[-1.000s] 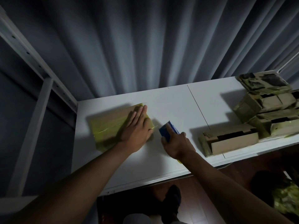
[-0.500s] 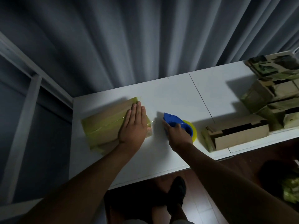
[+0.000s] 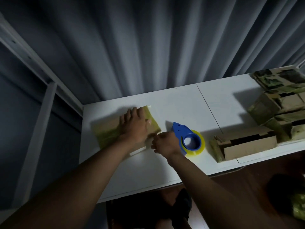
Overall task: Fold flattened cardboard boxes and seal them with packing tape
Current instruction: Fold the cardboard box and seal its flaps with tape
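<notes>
Now: left hand [image 3: 134,124] flat on the folded cardboard box [image 3: 109,129], fingers straight and held close together, palm down over its right half. Box lying flat on the white table [image 3: 173,103] toward the left end, yellowish tape across its top and down its right edge. Right hand [image 3: 165,142] just right of the box's near corner, fingers curled inward; apparently pinching a tape end or the box corner, but too dim and blurred to tell which. Blue tape dispenser [image 3: 186,134] resting on the table, just beside the right hand and touching or nearly touching its knuckles, not gripped. Yellow-tinted tape roll [image 3: 200,146] seated in the dispenser, cutter nose pointing up-left toward the box.

Further right on the table, well apart from both hands: one open cardboard carton [image 3: 247,146] near the front edge, and behind it a stack of taped boxes [image 3: 280,106] against the far right. Grey pleated curtain [image 3: 148,47] behind the table. White metal frame [image 3: 41,104] at the left. Dark shoe [image 3: 183,205] on the wooden floor below the table edge.
</notes>
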